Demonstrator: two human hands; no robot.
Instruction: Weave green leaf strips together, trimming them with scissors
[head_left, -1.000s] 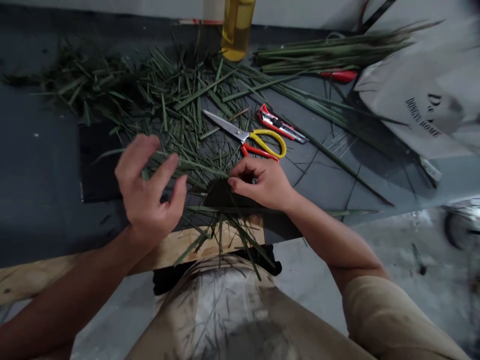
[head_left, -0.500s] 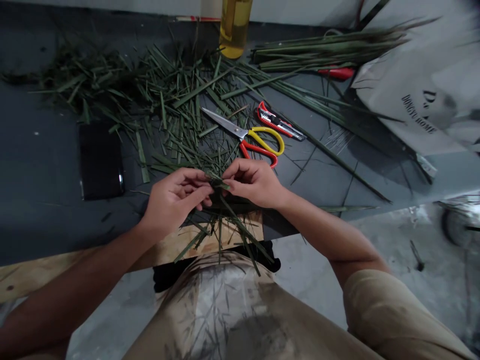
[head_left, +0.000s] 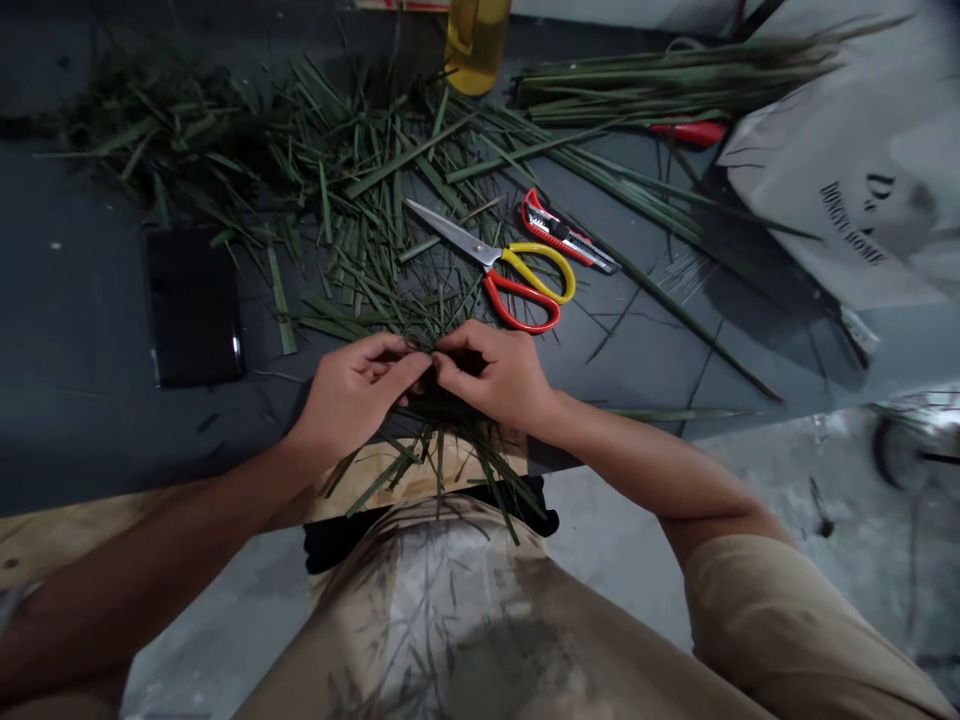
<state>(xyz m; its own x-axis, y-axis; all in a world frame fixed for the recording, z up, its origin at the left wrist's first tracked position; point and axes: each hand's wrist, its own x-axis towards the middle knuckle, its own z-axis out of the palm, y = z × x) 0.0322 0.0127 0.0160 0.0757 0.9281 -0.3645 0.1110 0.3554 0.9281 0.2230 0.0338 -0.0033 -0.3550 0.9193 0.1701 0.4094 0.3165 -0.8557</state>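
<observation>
My left hand (head_left: 356, 395) and my right hand (head_left: 499, 382) meet near the table's front edge, thumbs and fingertips pinched close together. Between them they grip green leaf strips (head_left: 484, 455), whose loose ends fan out below over the wooden edge. The gripped part is mostly hidden by my fingers. Just beyond my right hand lie scissors (head_left: 487, 256) with one yellow and one red handle, blades slightly apart. A red utility knife (head_left: 559, 235) rests beside them. Cut leaf pieces (head_left: 360, 240) are heaped right behind my hands.
A black phone (head_left: 193, 308) lies on the dark tabletop (head_left: 67, 320) at the left. At the back stands a bottle of yellow liquid (head_left: 476, 50). Long leaves (head_left: 660, 85) are bundled near a red-handled tool (head_left: 690, 133) and a white printed bag (head_left: 840, 210).
My fingertips have drawn closer together, with the thumbs almost touching, and now cover the gripped leaf strips that showed before. The whole view has tilted slightly.
</observation>
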